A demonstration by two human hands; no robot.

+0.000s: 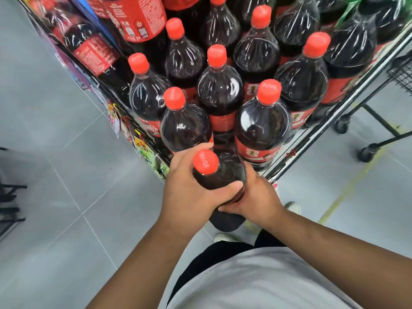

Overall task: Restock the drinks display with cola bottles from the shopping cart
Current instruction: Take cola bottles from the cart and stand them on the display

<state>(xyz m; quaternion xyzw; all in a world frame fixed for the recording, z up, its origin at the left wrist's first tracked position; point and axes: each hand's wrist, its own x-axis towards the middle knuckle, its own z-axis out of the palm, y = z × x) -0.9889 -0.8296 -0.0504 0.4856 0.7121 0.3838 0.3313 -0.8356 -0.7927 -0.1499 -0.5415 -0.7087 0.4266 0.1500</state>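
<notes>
Forearms out from grey shirt [267,282], both hands clamped on one cola bottle [225,172] — left hand [189,186] curled round the shoulder, right hand [258,195] wrapped round the body. Full, so likely heavy; smooth plastic, probably slick — support low, not by the cap. Held at the display's [316,130] near corner, just beside front-row bottles [263,121].

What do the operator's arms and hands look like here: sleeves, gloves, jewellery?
The left hand and right hand wear no gloves; no ring, watch or wristband shows. Both forearms are bare to the frame edge, with no sleeve reaching them. A light grey shirt covers the torso.
</notes>
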